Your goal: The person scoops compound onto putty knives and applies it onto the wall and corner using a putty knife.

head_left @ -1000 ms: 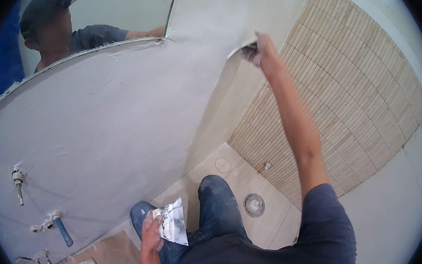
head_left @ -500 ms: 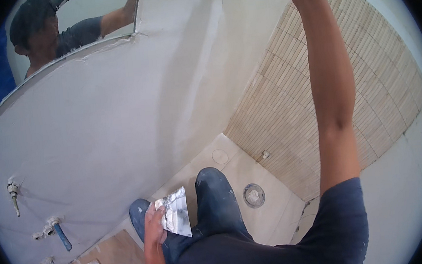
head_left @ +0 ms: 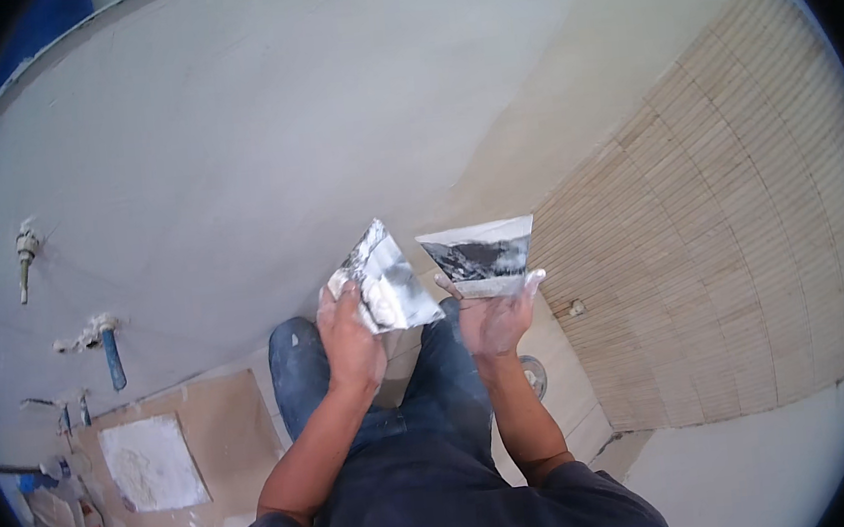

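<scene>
Both the left scraper (head_left: 405, 287), clasped in the curled left hand (head_left: 349, 338), and the right scraper (head_left: 483, 260), in the looser right hand (head_left: 495, 323), sit above the knees (head_left: 297, 357), likely light, springy, best gripped narrow-end.

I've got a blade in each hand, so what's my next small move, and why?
Probably ease the right blade over to the left blade and scoop some white paste: thick paste sits on the left one, the right one's visible face looks only thinly smeared, and they are close but apart.
</scene>
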A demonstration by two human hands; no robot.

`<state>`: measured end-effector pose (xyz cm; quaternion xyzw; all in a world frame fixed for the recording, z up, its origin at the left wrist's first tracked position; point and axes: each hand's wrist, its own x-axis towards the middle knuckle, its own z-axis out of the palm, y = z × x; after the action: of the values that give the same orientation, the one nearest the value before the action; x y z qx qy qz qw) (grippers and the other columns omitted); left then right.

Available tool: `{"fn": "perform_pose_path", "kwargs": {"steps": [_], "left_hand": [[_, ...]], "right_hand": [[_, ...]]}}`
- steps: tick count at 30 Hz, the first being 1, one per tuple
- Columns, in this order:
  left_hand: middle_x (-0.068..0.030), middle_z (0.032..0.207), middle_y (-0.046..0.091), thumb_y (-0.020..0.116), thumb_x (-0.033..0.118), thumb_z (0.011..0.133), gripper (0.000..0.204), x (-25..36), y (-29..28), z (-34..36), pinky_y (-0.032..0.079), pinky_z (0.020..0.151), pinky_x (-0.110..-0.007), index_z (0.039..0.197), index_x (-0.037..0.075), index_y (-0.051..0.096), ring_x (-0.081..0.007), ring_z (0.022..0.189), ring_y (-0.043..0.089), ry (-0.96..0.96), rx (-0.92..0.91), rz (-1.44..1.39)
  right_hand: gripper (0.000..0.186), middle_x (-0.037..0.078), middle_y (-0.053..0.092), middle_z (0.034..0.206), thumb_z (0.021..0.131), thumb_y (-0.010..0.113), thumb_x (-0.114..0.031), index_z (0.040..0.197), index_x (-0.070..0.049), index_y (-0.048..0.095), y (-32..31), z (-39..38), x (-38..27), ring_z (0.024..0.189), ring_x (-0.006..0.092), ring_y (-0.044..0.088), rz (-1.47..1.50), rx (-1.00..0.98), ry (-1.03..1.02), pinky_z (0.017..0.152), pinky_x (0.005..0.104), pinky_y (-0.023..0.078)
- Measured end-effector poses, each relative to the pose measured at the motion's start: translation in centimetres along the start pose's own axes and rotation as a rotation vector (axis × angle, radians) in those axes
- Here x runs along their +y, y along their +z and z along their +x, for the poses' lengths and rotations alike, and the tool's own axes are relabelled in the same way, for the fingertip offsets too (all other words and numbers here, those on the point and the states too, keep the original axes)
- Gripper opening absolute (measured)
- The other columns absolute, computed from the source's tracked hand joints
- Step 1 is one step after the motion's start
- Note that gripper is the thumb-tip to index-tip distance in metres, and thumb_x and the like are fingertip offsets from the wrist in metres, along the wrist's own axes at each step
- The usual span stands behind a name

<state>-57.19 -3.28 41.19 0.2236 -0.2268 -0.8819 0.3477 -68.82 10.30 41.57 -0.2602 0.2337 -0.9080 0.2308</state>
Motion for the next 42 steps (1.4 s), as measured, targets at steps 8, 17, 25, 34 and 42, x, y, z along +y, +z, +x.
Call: {"fn": "perform_pose_path", "kwargs": {"steps": [8, 17, 25, 34, 42], "left_hand": [[-0.0084, 0.116, 0.065, 0.046, 0.011, 0.103, 0.026, -1.3, 0.6, -0.5, 0.058, 0.085, -0.037, 0.128, 0.004, 0.052, -0.0187, 0.103, 0.067, 0.056, 0.025, 0.024], [-0.0142, 0.126, 0.06, 0.05, 0.011, 0.102, 0.04, 1.7, -2.4, 1.5, 0.053, 0.095, -0.035, 0.137, -0.007, 0.042, -0.021, 0.112, 0.063, -0.009, -0.056, 0.219], [-0.0222, 0.145, 0.048, 0.057, 0.019, 0.099, 0.072, 2.8, -5.2, 3.1, 0.029, 0.116, -0.034, 0.15, -0.019, 0.023, -0.026, 0.134, 0.046, -0.106, -0.222, 0.636], [-0.0234, 0.146, 0.048, 0.053, 0.019, 0.099, 0.064, 4.1, -3.7, 0.7, 0.033, 0.114, -0.033, 0.148, -0.016, 0.031, -0.027, 0.134, 0.047, 0.019, -0.3, 0.835], [-0.0144, 0.129, 0.061, 0.052, 0.021, 0.103, 0.045, 4.3, -6.1, 3.6, 0.046, 0.104, -0.035, 0.138, -0.005, 0.048, -0.0214, 0.12, 0.059, 0.193, 0.123, 0.744]], "right_hand": [[0.046, 0.024, 0.061, 0.13, 0.107, 0.039, -0.038, 0.128, -0.005, 0.064, 1.0, -1.8, 0.3, 0.12, 0.0351, 0.06, -0.835, -0.431, -0.564, 0.1, 0.0507, 0.047], [0.04, 0.007, 0.066, 0.131, 0.088, 0.066, -0.023, 0.126, -0.012, 0.07, -1.1, 3.8, -7.4, 0.112, 0.0305, 0.061, -1.668, -0.789, -0.421, 0.099, 0.0461, 0.046], [0.042, -0.005, 0.065, 0.129, 0.082, 0.075, -0.032, 0.123, -0.029, 0.071, 5.6, 3.4, -8.4, 0.11, 0.0243, 0.058, -1.815, -1.397, -0.247, 0.09, 0.0438, 0.048], [0.035, -0.002, 0.066, 0.123, 0.081, 0.078, -0.033, 0.114, -0.025, 0.075, 8.5, 1.7, -5.4, 0.103, 0.0214, 0.057, -1.798, -1.322, -0.403, 0.083, 0.0424, 0.047], [0.03, -0.003, 0.071, 0.109, 0.084, 0.075, -0.031, 0.112, -0.021, 0.076, 7.2, 3.2, -6.9, 0.101, 0.0199, 0.058, -1.913, -1.266, -0.253, 0.081, 0.0403, 0.047]]}}
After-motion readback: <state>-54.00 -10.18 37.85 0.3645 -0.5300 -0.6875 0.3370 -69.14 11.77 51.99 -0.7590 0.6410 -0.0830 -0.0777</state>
